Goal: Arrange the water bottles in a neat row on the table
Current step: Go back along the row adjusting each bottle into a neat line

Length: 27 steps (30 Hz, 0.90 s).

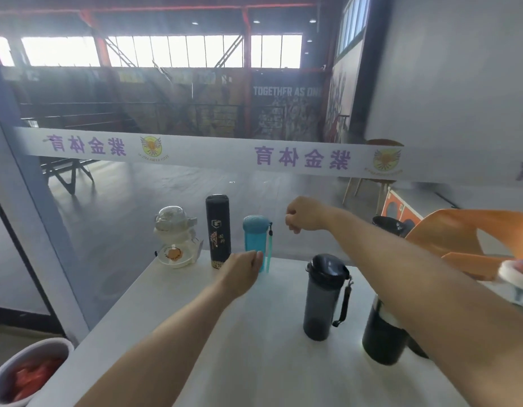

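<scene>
Left hand (245, 270) wraps the base of the blue bottle (255, 245), just right of the black flask (218, 230). Right hand (304, 214) fisted, empty, right of blue bottle. Grey bottle (323, 298) nearer, apart.

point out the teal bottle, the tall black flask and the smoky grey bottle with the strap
teal bottle (253, 240): head view, on its translucent body below the cap.
tall black flask (218, 230): head view, mid-body by the white logo.
smoky grey bottle (320, 304): head view, on its tinted body below the black lid.
</scene>
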Available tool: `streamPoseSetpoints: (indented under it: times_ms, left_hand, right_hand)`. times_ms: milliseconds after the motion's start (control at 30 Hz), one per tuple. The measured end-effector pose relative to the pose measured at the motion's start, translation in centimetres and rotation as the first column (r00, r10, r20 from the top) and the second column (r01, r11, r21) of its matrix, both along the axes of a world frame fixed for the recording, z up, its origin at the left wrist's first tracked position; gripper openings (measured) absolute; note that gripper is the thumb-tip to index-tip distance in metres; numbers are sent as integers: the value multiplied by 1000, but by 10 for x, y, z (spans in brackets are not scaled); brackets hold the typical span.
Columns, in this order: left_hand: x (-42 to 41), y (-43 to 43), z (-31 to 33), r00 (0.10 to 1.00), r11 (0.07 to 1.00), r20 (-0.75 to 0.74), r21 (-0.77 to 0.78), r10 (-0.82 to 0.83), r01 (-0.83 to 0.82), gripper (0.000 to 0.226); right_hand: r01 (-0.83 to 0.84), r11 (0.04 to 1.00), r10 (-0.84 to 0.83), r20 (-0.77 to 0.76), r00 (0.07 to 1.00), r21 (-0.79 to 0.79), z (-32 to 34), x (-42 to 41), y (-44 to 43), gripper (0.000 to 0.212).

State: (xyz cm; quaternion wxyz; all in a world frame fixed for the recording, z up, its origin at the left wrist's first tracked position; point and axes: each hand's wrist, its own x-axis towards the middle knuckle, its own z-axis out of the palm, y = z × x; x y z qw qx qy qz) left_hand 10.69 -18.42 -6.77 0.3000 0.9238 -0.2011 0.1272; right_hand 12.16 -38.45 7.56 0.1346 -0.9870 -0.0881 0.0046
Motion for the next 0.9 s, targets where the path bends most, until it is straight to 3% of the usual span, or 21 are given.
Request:
streamPoseSetpoints:
  times_ms: [133, 267, 367, 500, 633, 800, 900]
  left_hand:
    - [-31, -27, 21, 994, 990, 24, 99, -108, 105, 29]
    - [-57, -44, 24, 989, 987, -24, 70, -144, 146, 18]
    - [-75, -52, 12, 978, 988, -141, 9, -152, 155, 20]
    - [-88, -63, -15, 941, 984, -289, -22, -176, 177, 41]
    - [-89, -78, -33, 949, 991, -289, -76, -130, 113, 65]
    - [-66, -97, -46, 946, 974, -310, -226, -97, 26, 61]
    - [-45, -100, -52, 945, 971, -316, -238, -86, 9, 57]
  right_hand:
    - [-16, 999, 10, -168, 986, -35, 7, -48, -17, 27]
    - [-30, 995, 0, -309, 951, -93, 10, -96, -28, 60]
    - [-16, 990, -37, -361, 932, -143, 2, -119, -33, 76]
    - [-38, 995, 14, -258, 966, -90, -13, -131, -36, 73]
    - [-77, 994, 67, -120, 990, -78, -22, -123, -40, 69]
    - [-63, 998, 63, -71, 996, -5, -31, -86, -49, 73]
    - [-46, 999, 46, -39, 998, 4, -35, -56, -54, 75]
